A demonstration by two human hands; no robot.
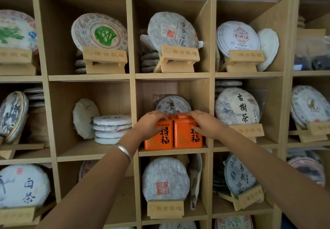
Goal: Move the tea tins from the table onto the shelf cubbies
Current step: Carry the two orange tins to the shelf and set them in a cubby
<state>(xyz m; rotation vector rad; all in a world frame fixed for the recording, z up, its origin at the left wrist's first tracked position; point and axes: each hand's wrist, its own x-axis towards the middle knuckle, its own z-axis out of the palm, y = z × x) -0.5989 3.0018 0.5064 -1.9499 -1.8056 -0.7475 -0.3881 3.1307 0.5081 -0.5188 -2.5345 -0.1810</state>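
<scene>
— Where are the tins now?
— Both in the cubby at the centre of the frame, upright, side by side, touching. Left tin (159,134) and right tin (187,132), standing at the front edge of the cubby floor (173,151), long axis vertical.
— And the hands?
— Left hand (150,123) curled over the top and front of the left tin, gripping it. Right hand (205,123) curled the same way over the right tin, thumb on the printed face.
— Which way to move from here?
— Probably straight back, deeper into the cubby. Behind the tins, a wrapped tea cake (172,104) leaning against the back wall, very near; cannot tell how much room is left between.
— Which hand nearer?
— Equal, one hand on each tin. Most likely only a small push, then letting go.
— Risk?
— Pushing too far, maybe knocking the cake.
</scene>
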